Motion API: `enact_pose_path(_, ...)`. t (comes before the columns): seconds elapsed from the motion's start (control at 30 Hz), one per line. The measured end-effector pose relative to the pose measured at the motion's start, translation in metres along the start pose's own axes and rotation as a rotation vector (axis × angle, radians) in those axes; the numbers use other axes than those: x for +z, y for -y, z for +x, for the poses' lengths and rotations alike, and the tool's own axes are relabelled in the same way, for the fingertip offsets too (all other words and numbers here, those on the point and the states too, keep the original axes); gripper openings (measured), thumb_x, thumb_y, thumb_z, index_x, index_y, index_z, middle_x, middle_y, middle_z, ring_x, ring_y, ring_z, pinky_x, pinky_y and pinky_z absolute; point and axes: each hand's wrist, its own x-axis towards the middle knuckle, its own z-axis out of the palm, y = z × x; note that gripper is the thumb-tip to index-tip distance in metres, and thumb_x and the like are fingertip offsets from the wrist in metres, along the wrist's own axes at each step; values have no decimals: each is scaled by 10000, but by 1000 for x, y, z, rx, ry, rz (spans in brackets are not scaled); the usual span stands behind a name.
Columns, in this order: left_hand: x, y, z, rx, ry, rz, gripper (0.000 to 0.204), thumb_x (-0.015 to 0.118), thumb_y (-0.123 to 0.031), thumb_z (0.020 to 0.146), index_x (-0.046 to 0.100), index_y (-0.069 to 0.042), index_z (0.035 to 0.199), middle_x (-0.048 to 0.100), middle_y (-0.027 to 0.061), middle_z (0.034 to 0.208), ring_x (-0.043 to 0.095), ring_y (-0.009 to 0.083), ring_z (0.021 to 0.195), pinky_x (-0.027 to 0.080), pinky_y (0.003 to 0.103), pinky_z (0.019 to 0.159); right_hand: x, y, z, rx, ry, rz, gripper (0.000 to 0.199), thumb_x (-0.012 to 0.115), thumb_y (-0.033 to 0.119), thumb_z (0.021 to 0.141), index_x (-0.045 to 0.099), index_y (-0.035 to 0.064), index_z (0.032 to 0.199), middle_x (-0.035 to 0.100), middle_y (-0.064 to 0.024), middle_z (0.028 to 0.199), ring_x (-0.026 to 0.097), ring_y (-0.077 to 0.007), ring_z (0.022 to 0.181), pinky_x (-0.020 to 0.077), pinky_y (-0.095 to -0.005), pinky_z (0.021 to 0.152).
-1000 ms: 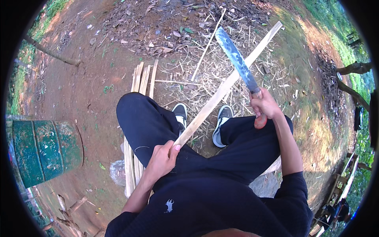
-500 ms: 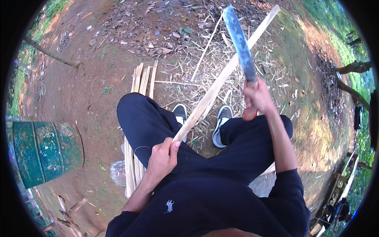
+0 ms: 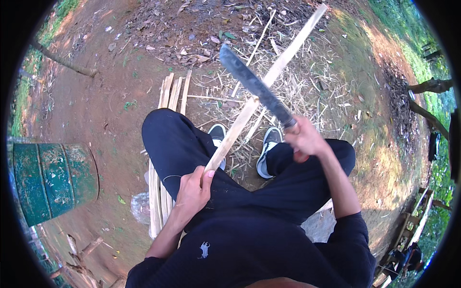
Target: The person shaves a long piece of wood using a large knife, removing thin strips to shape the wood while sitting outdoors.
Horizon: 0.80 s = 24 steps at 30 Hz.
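My left hand is closed round the near end of a long pale wooden strip, thumb on top, above my left thigh. The strip slants away to the far right. In my right hand is a machete, gripped by its reddish handle. Its dark blade points to the far left and crosses over the middle of the strip; I cannot tell whether the edge touches the wood.
Several split wooden strips lie beside my left leg. Wood shavings cover the ground beyond my shoes. A green metal drum stands at the left, and a branch juts in at the far left. Tree limbs edge the right side.
The machete has swung down and left, its blade turning from nearly upright to slanting across the strip. My right hand has come nearer; the strip has shifted slightly left.
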Motion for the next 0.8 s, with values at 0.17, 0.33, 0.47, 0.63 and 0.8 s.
enact_pose_path(0.17,0,-4,-4,74,-42,3,279,566,-153,1008,514,31,803,540,217,587,567,394,497,407,432,484,-40,7,15,-81,-219,181,105,555,-44,759,515,46,795,529,-11,562,499,-105,418,435,-269,408)
enact_pose_path(0.33,4,-6,13,19,-70,-97,292,565,-152,1010,511,29,786,516,203,569,545,367,472,395,409,476,33,5,-6,-178,121,-95,147,596,-31,759,492,71,774,493,22,558,503,-79,414,425,-259,384)
enact_pose_path(0.47,1,-10,12,4,-44,-177,314,555,-156,1014,507,34,769,489,186,550,504,293,436,381,391,472,3,19,10,-35,-37,194,152,538,-50,788,529,31,917,518,0,572,486,-97,405,416,-270,401)
enact_pose_path(0.63,5,1,20,19,-40,-180,314,517,-197,1038,591,28,832,539,36,544,525,89,483,408,280,473,23,21,4,88,55,195,95,563,-27,783,522,31,846,527,-14,577,521,-116,424,438,-277,431)
enact_pose_path(0.8,13,0,29,18,-79,-241,330,527,-194,1029,531,42,799,496,176,554,484,247,443,378,376,478,48,19,-5,26,140,-37,168,575,-28,786,571,19,947,470,27,571,483,-76,425,407,-263,383)
